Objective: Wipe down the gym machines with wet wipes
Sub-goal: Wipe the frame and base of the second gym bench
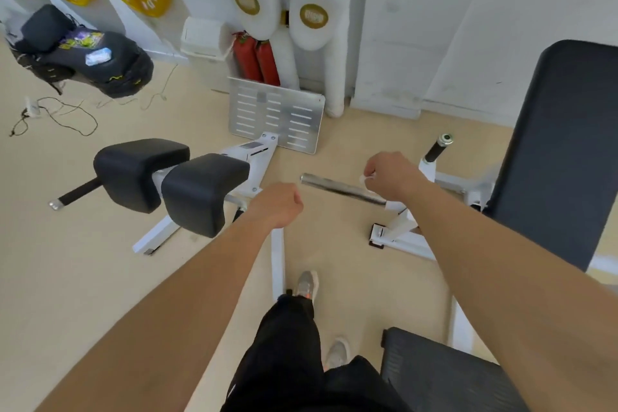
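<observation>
Plainly the wiping is under way on the chrome bar [337,188], a bare metal peg that sticks out from the white frame [401,227] of the machine on the person's right. The right hand [391,176] reaches over the inner end of the bar with its grip closed on a wet wipe [364,179], a scrap of white showing at the fingers. The wipe seems bunched against the metal, which would let the hand slide it along the bar's length; whether it wraps fully round cannot be told. The bar's shiny outer end lies bare. The left hand [277,206] hangs in the air near that free end, its grip curled into a fist with nothing visible in it, probably just for balance as the person leans forward. Beside it stand the twin black pads [174,177] of a neighbouring machine, with a slotted metal footplate [277,114] beyond them, and a tall dark back pad [561,150] rises at the right. Those padded surfaces likely await their turn.
</observation>
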Action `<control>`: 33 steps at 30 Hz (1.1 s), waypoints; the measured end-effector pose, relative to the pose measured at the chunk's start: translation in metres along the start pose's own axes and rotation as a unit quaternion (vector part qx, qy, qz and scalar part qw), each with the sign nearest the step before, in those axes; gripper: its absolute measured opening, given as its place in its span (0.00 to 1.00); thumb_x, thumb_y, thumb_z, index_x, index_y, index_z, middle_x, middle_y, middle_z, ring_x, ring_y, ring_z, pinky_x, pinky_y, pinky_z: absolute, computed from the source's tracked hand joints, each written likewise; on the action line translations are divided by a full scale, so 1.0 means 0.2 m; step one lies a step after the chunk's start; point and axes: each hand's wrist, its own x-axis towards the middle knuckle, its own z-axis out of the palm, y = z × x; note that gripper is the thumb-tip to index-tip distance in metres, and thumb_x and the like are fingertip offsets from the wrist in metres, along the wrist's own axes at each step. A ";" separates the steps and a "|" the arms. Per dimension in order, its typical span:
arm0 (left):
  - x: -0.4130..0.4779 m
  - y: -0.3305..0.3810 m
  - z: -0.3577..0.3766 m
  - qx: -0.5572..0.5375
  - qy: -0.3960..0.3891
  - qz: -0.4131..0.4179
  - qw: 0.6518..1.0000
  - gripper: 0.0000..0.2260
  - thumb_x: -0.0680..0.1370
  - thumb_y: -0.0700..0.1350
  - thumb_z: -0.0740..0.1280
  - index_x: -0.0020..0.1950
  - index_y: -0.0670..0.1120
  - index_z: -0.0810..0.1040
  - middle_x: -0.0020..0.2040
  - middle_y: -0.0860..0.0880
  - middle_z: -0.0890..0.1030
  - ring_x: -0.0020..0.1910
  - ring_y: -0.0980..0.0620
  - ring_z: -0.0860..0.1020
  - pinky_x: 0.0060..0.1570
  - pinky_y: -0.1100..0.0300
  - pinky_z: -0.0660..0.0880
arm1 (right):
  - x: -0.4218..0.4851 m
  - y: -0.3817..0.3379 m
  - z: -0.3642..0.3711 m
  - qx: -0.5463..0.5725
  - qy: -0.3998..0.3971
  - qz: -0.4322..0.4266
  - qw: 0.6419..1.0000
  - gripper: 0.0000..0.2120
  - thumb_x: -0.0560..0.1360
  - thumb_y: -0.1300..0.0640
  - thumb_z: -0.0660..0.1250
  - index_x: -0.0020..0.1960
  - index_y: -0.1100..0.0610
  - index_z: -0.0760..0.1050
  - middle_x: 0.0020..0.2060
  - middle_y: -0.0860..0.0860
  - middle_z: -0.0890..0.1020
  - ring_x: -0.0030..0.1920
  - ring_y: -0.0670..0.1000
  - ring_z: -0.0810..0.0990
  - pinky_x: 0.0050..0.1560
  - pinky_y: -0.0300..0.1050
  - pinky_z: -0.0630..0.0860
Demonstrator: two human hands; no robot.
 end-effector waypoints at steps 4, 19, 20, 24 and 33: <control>0.42 0.10 -0.20 0.026 -0.021 0.046 0.998 0.08 0.81 0.46 0.59 0.54 0.50 0.77 0.51 0.51 0.79 0.49 0.50 0.78 0.50 0.55 0.76 | 0.30 0.11 -0.21 0.008 0.020 0.047 0.999 0.13 0.77 0.57 0.66 0.60 0.54 0.80 0.59 0.53 0.81 0.58 0.56 0.79 0.59 0.52 0.78; 1.68 0.84 -0.87 0.110 -0.036 0.169 0.979 0.08 0.80 0.48 0.59 0.41 0.55 0.71 0.43 0.54 0.76 0.45 0.51 0.75 0.44 0.56 0.70 | 1.15 0.52 -0.84 0.125 0.062 0.182 0.973 0.13 0.76 0.58 0.65 0.59 0.53 0.81 0.58 0.51 0.82 0.56 0.54 0.80 0.56 0.48 0.78; 1.74 0.90 -0.89 0.115 -0.043 0.179 0.976 0.08 0.81 0.48 0.59 0.41 0.55 0.70 0.42 0.55 0.75 0.45 0.51 0.75 0.44 0.56 0.70 | 1.18 0.57 -0.88 0.123 0.066 0.189 0.972 0.12 0.76 0.58 0.66 0.58 0.54 0.81 0.58 0.51 0.82 0.57 0.55 0.80 0.57 0.49 0.78; 1.96 1.12 -0.95 0.154 -0.076 0.223 0.960 0.06 0.81 0.46 0.60 0.44 0.51 0.73 0.45 0.52 0.76 0.46 0.49 0.75 0.44 0.56 0.69 | 1.28 0.74 -1.00 0.147 0.080 0.241 0.956 0.12 0.76 0.58 0.66 0.58 0.53 0.80 0.58 0.51 0.82 0.57 0.55 0.79 0.58 0.50 0.77; 2.60 1.50 -0.95 0.248 -0.152 0.355 0.888 0.06 0.79 0.49 0.60 0.43 0.54 0.73 0.48 0.52 0.78 0.48 0.50 0.77 0.45 0.55 0.74 | 1.53 0.95 -1.08 0.208 0.129 0.377 0.893 0.09 0.75 0.59 0.66 0.55 0.54 0.80 0.56 0.53 0.81 0.54 0.56 0.80 0.56 0.50 0.79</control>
